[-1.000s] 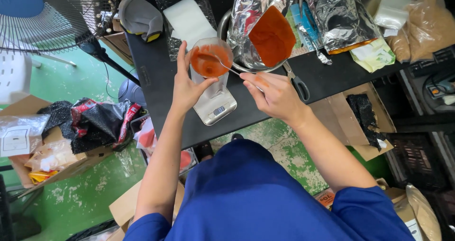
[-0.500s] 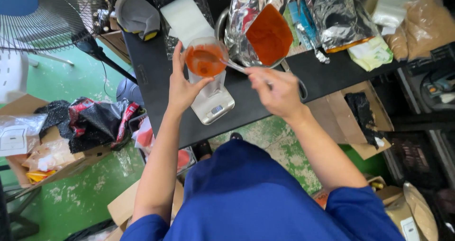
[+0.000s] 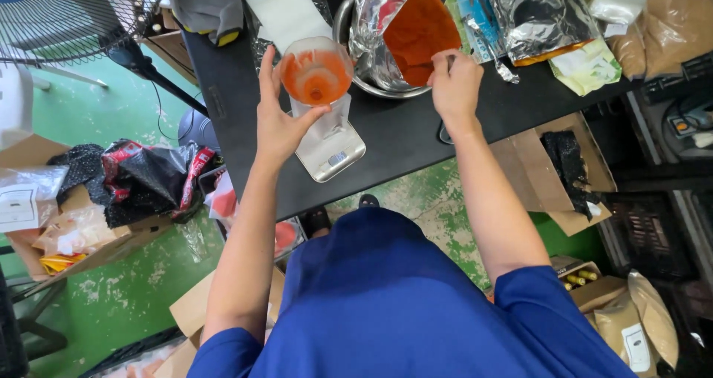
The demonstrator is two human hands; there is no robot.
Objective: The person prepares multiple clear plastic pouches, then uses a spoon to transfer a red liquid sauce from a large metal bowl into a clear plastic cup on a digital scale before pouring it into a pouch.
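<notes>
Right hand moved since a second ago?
Yes. The right hand went from near the orange-stained clear funnel over to the open foil bag of orange powder by the steel bowl.

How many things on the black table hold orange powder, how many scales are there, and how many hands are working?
Containers with orange powder: 2, the funnel and the foil bag
Scales: 1, the scale
Hands: 2, left hand, right hand
Total: 5

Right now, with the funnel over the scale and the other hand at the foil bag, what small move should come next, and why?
Probably lift more orange powder from the foil bag toward the funnel. The left hand steadies the funnel above the scale, while the right hand is at the bag's opening.
</notes>
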